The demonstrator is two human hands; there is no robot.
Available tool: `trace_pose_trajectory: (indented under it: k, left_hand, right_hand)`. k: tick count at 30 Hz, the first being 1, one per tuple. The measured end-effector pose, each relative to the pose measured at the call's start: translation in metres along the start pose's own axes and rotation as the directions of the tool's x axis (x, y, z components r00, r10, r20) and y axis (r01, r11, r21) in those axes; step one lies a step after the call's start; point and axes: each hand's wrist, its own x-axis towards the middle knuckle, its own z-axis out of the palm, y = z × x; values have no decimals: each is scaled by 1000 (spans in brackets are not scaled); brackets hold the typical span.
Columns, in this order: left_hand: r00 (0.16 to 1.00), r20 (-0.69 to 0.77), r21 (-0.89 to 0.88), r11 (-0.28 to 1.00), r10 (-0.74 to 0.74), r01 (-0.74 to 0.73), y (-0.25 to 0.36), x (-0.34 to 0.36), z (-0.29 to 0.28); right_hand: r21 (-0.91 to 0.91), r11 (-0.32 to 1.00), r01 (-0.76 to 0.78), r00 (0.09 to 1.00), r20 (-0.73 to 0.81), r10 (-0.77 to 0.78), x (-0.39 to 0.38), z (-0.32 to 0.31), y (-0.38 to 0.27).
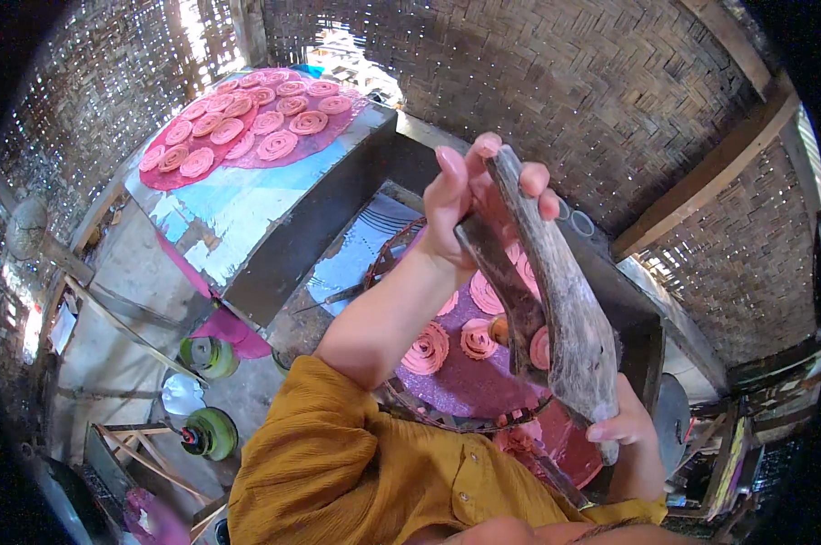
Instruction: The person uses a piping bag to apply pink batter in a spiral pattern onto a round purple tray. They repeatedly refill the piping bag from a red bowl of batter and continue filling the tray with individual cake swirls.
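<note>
While left grip [454,211] holds wood [567,304], blue-white tabletop covering [242,213] peels.

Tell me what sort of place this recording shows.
Probably a small, rustic food workshop or home kitchen: woven, bamboo-like walls, green gas cylinders, and many pink coiled pieces, apparently food, spread on round sheets.

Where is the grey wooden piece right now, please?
In the head view, the grey wooden piece is right of centre, its upper end in the left hand, its lower end at the right hand.
</note>
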Motion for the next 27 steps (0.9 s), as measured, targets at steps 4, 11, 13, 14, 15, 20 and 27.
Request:
trace_pose_trajectory:
  k: [4, 11, 13, 14, 15, 20, 27]
  left_hand:
    - [999, -53, -24, 1000, -4, 2, -14, -13, -3]
    - [1000, -13, -52, 999, -9, 9, -26, -3, -16]
    - [1000, 10, -59, 998, -21, 21, -20, 1, -18]
    - [999, 20, -54, 998, -29, 30, -17, 3, -18]
    - [999, 24, -52, 998, -32, 33, -13, 4, -18]
    - [998, 0, -50, 997, -66, 66, 2, 2, -20]
    - [762, -582, 223, 845, -285, 486, 25, -22, -8]
  right_hand:
    - [-21, 1000, -20, 998, -60, 18, -17, -7, 16]
    - [-158, 987, 36, 979, -190, -67, -21, -15, 19]
    - [-168, 985, 44, 977, -199, -78, -14, -9, 14]
    - [-175, 983, 60, 976, -196, -94, -9, -7, 14]
    - [-182, 980, 76, 975, -192, -111, -5, -7, 15]
    - [-315, 942, 111, 982, -113, -153, 12, -10, 31]
    - [34, 967, 251, 963, -114, -246, 39, 1, 54]
